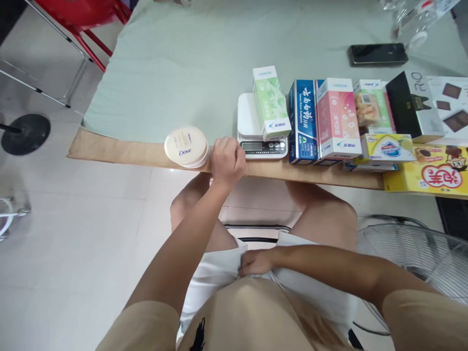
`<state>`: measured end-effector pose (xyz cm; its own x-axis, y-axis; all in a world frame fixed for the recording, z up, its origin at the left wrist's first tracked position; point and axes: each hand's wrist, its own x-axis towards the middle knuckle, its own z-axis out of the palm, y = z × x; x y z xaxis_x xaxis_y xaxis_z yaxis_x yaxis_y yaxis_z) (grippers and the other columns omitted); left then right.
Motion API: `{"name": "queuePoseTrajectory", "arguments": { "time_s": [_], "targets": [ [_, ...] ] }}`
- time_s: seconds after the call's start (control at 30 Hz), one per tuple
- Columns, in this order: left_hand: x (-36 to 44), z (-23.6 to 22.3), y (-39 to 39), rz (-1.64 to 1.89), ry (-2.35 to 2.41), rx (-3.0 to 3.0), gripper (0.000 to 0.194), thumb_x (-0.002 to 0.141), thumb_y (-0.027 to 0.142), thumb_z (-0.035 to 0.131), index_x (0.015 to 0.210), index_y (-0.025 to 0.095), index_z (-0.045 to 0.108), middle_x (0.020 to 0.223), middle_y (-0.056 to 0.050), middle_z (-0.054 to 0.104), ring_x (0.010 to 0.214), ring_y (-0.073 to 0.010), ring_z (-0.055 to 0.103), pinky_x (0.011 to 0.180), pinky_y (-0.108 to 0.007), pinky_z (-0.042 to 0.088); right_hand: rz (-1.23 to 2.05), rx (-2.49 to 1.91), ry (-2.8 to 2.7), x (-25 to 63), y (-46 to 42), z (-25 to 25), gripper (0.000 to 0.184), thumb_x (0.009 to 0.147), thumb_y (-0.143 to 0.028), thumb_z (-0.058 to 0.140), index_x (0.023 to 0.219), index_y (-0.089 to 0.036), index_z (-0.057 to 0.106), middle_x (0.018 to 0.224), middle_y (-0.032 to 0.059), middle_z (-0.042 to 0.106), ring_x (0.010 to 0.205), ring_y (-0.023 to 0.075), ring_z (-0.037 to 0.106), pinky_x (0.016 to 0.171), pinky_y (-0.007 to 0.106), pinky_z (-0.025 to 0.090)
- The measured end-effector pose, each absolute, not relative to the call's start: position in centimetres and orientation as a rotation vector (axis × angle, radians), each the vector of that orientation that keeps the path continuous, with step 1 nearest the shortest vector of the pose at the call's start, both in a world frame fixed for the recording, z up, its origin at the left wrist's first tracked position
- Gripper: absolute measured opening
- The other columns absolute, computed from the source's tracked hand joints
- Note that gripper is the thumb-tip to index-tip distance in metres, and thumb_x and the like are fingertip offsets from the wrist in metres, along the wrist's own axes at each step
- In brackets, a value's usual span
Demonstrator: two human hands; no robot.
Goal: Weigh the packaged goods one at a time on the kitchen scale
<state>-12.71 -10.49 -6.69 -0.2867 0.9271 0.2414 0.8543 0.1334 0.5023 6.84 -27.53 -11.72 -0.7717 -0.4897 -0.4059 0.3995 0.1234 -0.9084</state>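
Observation:
My left hand (228, 162) is closed in a fist on the wooden front edge of the table, and nothing shows in it. Just left of it stands a round cream-coloured Dove jar (186, 145) with its lid on. On its other side sits a white digital kitchen scale (249, 117), close to my knuckles. A green-and-white carton (271, 102) lies tilted across the scale's platform, covering its right part; the display looks dark. My right hand (256, 262) rests in my lap against the light shorts, fingers curled and their tips hidden.
Right of the scale are a blue toothpaste box (304, 122), a pink carton (338, 119), a yellow soap box (387, 147), a black box (415, 107) and a yellow snack box (435, 170). A phone (378, 54) and plastic bottles (417, 24) lie behind. A fan (420, 253) stands lower right.

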Motion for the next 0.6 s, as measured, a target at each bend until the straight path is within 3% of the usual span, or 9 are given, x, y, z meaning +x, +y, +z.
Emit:
{"name": "queuePoseTrajectory", "arguments": {
  "time_s": [0.3, 0.47, 0.6],
  "targets": [
    [-12.8, -7.6, -10.3, 0.779, 2.26, 1.839, 0.025, 0.099, 0.021, 0.044, 0.073, 0.023, 0.044, 0.079, -0.006, 0.056, 0.084, -0.0252, 0.055, 0.081, -0.041, 0.042, -1.331, -0.23, 1.976, 3.6, -25.3, -13.2, 0.038, 0.102, -0.043, 0.065, 0.13, -0.018, 0.065, 0.132, 0.0101, 0.068, 0.115, 0.0229, 0.069, 0.099, 0.046, 0.06],
    [-12.8, -7.6, -10.4, 0.883, 2.229, 1.913, 0.025, 0.099, 0.022, 0.044, 0.074, 0.024, 0.042, 0.076, -0.005, 0.053, 0.082, -0.0248, 0.054, 0.079, -0.039, 0.04, -1.212, -0.146, 2.162, 6.5, -27.4, -10.1, 0.034, 0.102, -0.046, 0.063, 0.11, -0.015, 0.074, 0.115, 0.0091, 0.077, 0.111, 0.0223, 0.072, 0.108, 0.049, 0.054],
    [-12.5, -7.5, -10.2, 1.028, 2.181, 2.032, 0.025, 0.094, 0.017, 0.044, 0.072, 0.025, 0.036, 0.07, -0.003, 0.049, 0.073, -0.0224, 0.049, 0.071, -0.037, 0.036, -1.205, 0.105, 2.361, 9.5, -25.6, -8.0, 0.033, 0.093, -0.034, 0.073, 0.11, -0.007, 0.079, 0.124, 0.022, 0.077, 0.13, 0.0336, 0.066, 0.114, 0.05, 0.046]
  ]
}}
